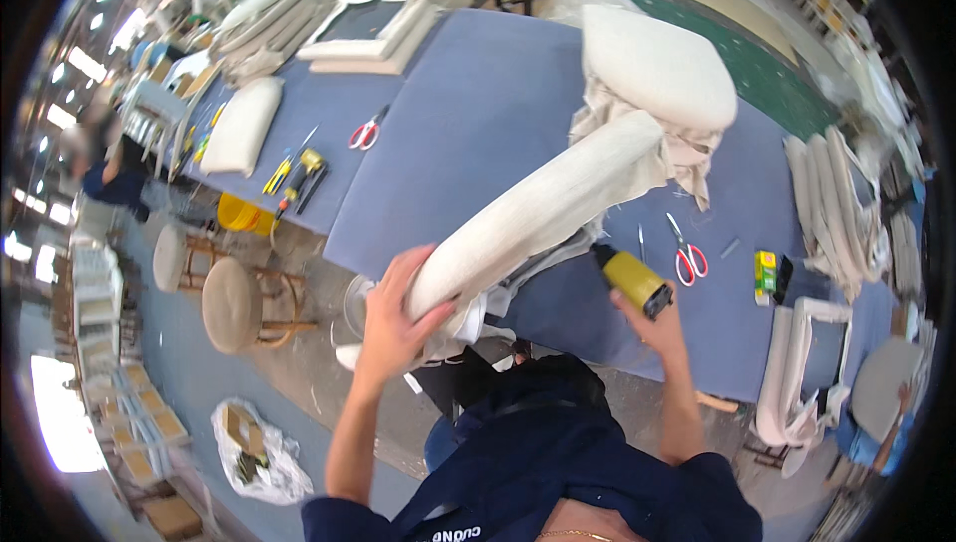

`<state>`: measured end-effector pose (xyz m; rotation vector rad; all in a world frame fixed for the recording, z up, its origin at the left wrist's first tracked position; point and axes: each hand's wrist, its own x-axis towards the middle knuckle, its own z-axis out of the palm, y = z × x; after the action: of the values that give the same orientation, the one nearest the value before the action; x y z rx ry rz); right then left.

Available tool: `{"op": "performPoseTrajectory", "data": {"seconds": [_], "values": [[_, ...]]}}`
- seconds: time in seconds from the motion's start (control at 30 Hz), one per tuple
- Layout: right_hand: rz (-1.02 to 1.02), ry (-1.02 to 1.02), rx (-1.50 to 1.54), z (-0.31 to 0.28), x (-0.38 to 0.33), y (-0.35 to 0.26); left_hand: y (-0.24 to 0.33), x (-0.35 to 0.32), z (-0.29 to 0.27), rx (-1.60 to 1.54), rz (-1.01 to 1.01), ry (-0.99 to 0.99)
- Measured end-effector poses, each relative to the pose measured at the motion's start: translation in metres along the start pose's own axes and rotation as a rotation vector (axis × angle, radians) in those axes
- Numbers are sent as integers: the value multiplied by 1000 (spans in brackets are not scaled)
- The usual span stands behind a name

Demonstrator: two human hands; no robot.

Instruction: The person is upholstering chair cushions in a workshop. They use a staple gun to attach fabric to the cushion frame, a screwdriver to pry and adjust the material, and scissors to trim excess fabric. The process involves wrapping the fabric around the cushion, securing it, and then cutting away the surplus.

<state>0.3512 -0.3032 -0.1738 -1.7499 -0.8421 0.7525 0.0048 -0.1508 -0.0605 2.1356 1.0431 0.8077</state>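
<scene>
A long, curved cream upholstered chair part (pixel 538 205) slants over the blue-grey table, its loose fabric hanging along the lower side. My left hand (pixel 398 308) is closed round its near end, thumb and fingers on opposite sides. In my right hand (pixel 652 323) is a yellow-green staple gun (pixel 633 281) with black ends, apart from the chair part. Its handle is mostly covered by my fingers. The far end of the chair part lies against a padded cream cushion (pixel 662 64) with crumpled fabric below it.
Red-handled scissors (pixel 689 261) and a small yellow-green box (pixel 765 275) lie right of the staple gun. Another staple gun (pixel 304 171), more scissors (pixel 364 134) and a cream pad (pixel 244 126) are on the left table. Padded frames (pixel 807 358) stand at right, round stools (pixel 231 305) at left.
</scene>
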Motion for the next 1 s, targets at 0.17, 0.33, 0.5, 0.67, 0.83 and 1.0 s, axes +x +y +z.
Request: {"op": "performPoseTrajectory", "data": {"seconds": [0.17,0.33,0.5,0.67,0.83,1.0], "values": [[-92,-39,-625,-88,67,123,-27,-56,21,-67,-56,268],[-114,-28,-867,-139,58,260,-50,-73,42,-250,-13,429],[35,166,24,-113,109,178,-113,-107,86,-1056,-837,875],[-296,99,728,-21,91,-67,-139,-134,114,-1209,-1263,629],[-294,55,717,-18,108,-65,-162,-140,123,-838,-1097,359],[-342,17,610,16,101,-131,-152,-141,111,-937,-1005,476]]}}
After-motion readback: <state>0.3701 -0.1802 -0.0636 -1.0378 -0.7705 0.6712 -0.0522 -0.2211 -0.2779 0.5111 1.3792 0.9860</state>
